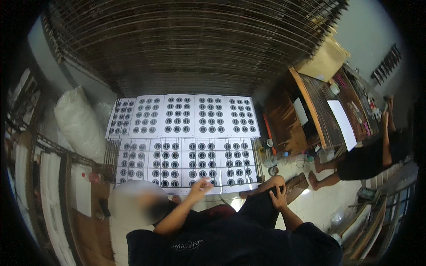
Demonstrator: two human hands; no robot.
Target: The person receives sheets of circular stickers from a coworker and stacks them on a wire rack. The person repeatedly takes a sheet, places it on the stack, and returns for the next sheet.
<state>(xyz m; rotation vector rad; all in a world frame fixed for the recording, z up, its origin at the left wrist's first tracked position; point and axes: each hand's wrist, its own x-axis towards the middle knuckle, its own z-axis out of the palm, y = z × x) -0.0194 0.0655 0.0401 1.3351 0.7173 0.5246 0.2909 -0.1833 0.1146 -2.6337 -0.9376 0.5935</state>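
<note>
Printed sheets (191, 134) lie exposed at the foot of a wire rack (186, 53)

The rack looms largest to us, its shelves stacked above and beyond the paper. If one dropped unevenly, we judge, its wires could scrape or crease the prints. The sheets lie in two rows at the rack's near, lower part, with thin wires (185, 151) crossing over the near row (186, 170). We cannot tell whether the ink is wet; if so, a dragged finger could smear the dark circles (179, 114). Each sheet's long axis runs from us toward the rack; which way up the prints read is too small to tell. Our right hand (278, 198) rests on the bent leg (271, 181), to the rack's near right, fingers spread. Our left hand (202, 186) is at the rack's near edge, fingers bent; we cannot tell whether they pinch anything or touch paper.
</note>
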